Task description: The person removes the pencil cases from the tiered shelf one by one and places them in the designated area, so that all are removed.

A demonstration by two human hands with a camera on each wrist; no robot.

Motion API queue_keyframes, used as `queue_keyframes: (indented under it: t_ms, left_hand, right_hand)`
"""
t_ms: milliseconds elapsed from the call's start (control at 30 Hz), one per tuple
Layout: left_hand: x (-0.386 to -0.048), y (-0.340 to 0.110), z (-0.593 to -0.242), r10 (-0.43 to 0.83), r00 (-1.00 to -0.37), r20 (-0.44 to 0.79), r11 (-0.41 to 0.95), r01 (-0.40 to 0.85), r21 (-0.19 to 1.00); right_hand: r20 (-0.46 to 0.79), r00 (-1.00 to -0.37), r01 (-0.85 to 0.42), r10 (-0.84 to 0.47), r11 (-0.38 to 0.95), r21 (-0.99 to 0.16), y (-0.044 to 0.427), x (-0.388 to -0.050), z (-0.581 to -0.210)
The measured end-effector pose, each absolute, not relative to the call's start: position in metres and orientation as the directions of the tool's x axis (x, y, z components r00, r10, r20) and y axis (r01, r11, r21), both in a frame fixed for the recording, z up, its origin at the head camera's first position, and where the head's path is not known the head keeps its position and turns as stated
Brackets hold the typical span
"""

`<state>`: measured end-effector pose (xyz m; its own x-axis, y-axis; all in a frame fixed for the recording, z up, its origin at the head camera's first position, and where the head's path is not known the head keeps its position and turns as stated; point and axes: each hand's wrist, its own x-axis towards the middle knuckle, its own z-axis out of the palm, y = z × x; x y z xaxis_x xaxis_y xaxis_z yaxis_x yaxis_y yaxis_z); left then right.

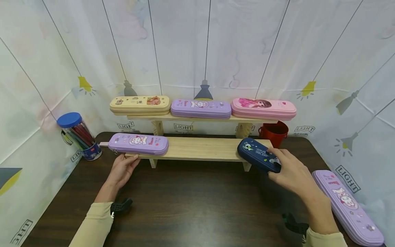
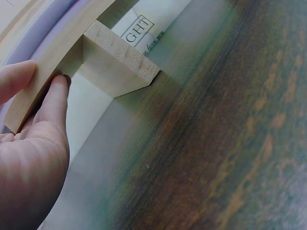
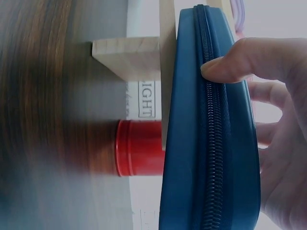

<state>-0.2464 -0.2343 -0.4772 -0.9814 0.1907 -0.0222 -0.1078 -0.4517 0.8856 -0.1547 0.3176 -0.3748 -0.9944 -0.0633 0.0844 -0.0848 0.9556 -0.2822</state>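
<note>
My right hand (image 1: 291,173) grips a dark blue pencil case (image 1: 257,154) at the right end of the lower wooden shelf (image 1: 200,148); the case is tilted, its far end over the board. In the right wrist view the thumb lies on the zipper of the blue case (image 3: 211,134). My left hand (image 1: 121,168) pinches the front edge of the lower shelf near its left end, thumb above and fingers beneath, as the left wrist view shows at the board (image 2: 53,62). Just above that hand, a purple case (image 1: 139,144) lies on the shelf's left end.
On the upper shelf (image 1: 197,118) lie a yellow case (image 1: 140,105), a purple case (image 1: 201,108) and a pink case (image 1: 263,109). A blue-lidded jar (image 1: 81,137) stands left, a red bucket (image 1: 274,133) behind the shelf's right end. Another purple case (image 1: 348,207) lies at the right.
</note>
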Motion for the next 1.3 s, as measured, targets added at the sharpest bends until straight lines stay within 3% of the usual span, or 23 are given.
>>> queue_keyframes:
  t_ms: [1167, 1300]
  left_hand:
    - [-0.248, -0.232, -0.478, 0.203, -0.979, -0.022, -0.481, -0.119, 0.868]
    - [-0.246, -0.233, -0.479, 0.2, -0.98, -0.008, -0.476, -0.104, 0.873]
  right_hand:
    - [0.199, -0.976, 0.036, 0.09, 0.966, -0.257, 0.411, -0.084, -0.41]
    - [0.083, -0.99, 0.093, 0.115, 0.968, -0.232, 0.415, -0.084, -0.41]
